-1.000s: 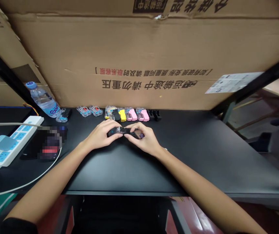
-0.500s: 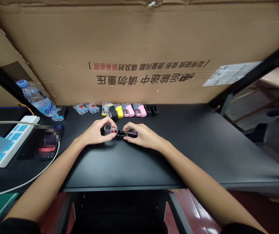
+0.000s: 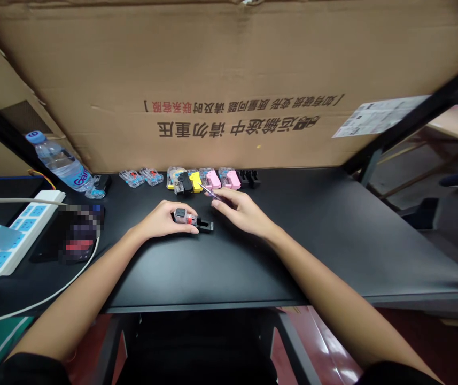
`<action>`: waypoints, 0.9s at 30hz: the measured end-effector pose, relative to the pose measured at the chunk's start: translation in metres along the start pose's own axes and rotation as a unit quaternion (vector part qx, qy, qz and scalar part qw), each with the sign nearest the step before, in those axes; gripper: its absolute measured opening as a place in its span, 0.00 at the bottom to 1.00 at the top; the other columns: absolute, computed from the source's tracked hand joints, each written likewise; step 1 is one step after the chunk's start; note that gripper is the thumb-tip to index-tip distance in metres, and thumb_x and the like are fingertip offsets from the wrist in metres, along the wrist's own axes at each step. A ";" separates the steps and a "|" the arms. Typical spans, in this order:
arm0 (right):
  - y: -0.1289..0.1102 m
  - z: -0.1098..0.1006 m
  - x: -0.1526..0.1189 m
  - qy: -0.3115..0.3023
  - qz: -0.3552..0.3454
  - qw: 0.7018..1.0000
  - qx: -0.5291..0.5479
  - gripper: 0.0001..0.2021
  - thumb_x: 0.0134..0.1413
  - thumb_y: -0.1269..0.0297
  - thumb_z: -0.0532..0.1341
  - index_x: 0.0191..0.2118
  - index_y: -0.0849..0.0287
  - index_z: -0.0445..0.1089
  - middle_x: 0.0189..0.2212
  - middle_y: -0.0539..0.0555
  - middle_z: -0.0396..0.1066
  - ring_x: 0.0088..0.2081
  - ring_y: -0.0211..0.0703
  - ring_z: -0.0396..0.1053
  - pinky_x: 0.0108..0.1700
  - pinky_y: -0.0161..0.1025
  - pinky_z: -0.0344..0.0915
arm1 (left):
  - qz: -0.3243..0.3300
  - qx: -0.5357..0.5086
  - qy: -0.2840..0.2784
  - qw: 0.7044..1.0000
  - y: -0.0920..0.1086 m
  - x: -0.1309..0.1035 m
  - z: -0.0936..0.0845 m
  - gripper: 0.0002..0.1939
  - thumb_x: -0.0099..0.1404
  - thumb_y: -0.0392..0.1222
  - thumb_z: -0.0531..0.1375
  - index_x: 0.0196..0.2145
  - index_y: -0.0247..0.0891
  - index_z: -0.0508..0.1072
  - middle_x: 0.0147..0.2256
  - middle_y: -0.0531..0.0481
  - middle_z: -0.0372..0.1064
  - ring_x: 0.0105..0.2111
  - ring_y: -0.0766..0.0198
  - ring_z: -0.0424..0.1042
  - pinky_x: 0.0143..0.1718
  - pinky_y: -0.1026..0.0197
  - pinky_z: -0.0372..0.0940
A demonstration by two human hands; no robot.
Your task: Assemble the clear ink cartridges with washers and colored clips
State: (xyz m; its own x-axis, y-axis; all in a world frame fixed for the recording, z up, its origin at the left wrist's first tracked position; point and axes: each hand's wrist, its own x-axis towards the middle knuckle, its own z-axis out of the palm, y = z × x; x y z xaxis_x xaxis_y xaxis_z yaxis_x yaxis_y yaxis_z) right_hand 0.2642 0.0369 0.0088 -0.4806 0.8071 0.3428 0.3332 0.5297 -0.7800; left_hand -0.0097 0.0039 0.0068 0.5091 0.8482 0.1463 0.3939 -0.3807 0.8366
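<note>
My left hand [image 3: 165,218] is closed around a small clear plastic housing [image 3: 191,218] with a red part inside and a dark square piece on top. The housing sits in a black holder [image 3: 206,225], whose right end sticks out past my fingers. My right hand [image 3: 241,210] pinches a slim screwdriver [image 3: 212,194] with a purplish handle; its thin metal shaft points up and left, apart from the housing. Behind the hands lie a yellow-and-black unit [image 3: 186,182], two pink-and-clear units [image 3: 211,180] and a black slotted part [image 3: 250,178]. Two clear housings [image 3: 131,178] lie further left.
A large cardboard sheet [image 3: 212,64] stands along the back of the black table [image 3: 229,272]. On the left are a water bottle [image 3: 62,166], a power strip [image 3: 22,230], a dark phone-like object [image 3: 52,240] and a white cable [image 3: 52,297]. A clear-and-black piece [image 3: 99,186] lies beside the bottle.
My right hand has moved up and right, lifting the screwdriver away from the black holder. My left hand, with the housing and holder, has shifted slightly.
</note>
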 end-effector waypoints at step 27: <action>-0.028 0.000 -0.002 0.090 0.040 0.972 0.215 0.23 0.63 0.38 0.69 0.39 0.56 0.73 0.22 0.47 0.73 0.20 0.36 0.70 0.25 0.36 0.70 | -0.014 0.002 -0.018 1.000 -0.003 0.001 0.001 0.26 0.58 0.58 0.77 0.46 0.36 0.87 0.38 0.47 0.84 0.36 0.59 0.78 0.41 0.60 0.70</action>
State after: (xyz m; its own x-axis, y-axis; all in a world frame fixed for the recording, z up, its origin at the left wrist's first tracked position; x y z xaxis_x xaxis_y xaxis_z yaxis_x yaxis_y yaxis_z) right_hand 0.2555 0.0202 0.0296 -0.3054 0.8939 0.3283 -0.0251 0.3371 -0.9411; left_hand -0.0097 0.0056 0.0041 0.5259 0.8442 0.1040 0.4105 -0.3590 0.8382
